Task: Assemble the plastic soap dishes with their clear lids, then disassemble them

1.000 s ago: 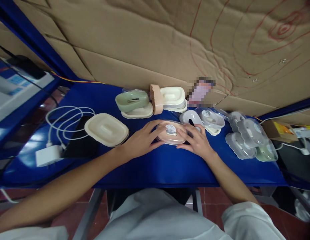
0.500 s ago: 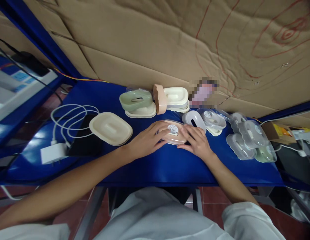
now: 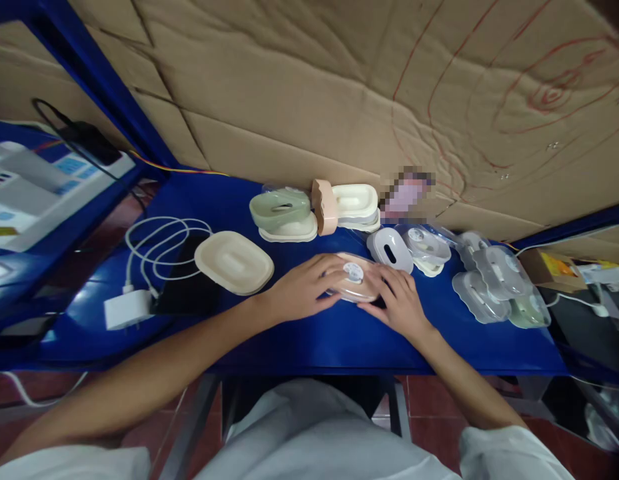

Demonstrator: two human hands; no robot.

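Note:
A peach oval soap dish (image 3: pixel 358 288) with a clear cover and a round white label lies on the blue table in front of me. Curled over its left end is my left hand (image 3: pixel 312 287), fingers on the cover and thumb along the near edge. My right hand (image 3: pixel 396 297) grips the opposite end the same way. Just behind the right fingers sits a pale grey piece with a dark slot (image 3: pixel 390 251). A cream oval tray (image 3: pixel 234 262) rests left of my left hand, apart from it.
Green, peach and cream dish parts (image 3: pixel 280 210) stand along the cardboard wall (image 3: pixel 289 100). Several clear-covered dishes (image 3: pixel 502 273) are piled at the right. A white charger (image 3: pixel 128 309) with a coiled cable and a dark flat object (image 3: pixel 186 293) lie at the left. A blurred-out patch (image 3: pixel 406 195) is at the back.
The view has shifted slightly, so most things appear a little further right and lower. Both hands keep hold of the peach soap dish, which still lies label up.

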